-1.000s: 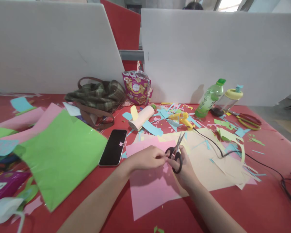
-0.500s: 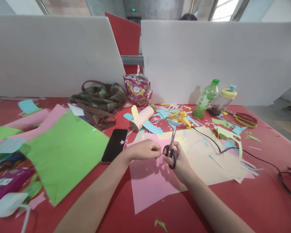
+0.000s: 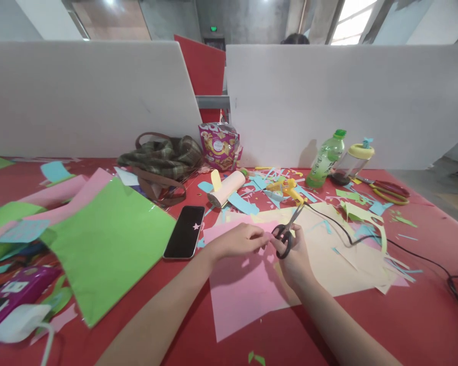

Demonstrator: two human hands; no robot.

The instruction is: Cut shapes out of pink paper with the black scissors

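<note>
Black-handled scissors are in my right hand, with the blades pointing up and away to the right. Beside them, my left hand is closed in a pinch on a small pink paper piece, which the right fingertips also seem to touch. Both hands are above a pink paper sheet with a cream sheet under it. A small pink star lies on the black phone left of my left hand.
Behind the hands lie a paper-winged tube, a yellow glue gun and paper scraps. Its black cable runs right. A green bottle and a yellow-lidded cup stand back right. Green sheet at left.
My hands have shifted slightly right in view and come closer together at the small pink paper piece. The scissors now lean further to the right.
</note>
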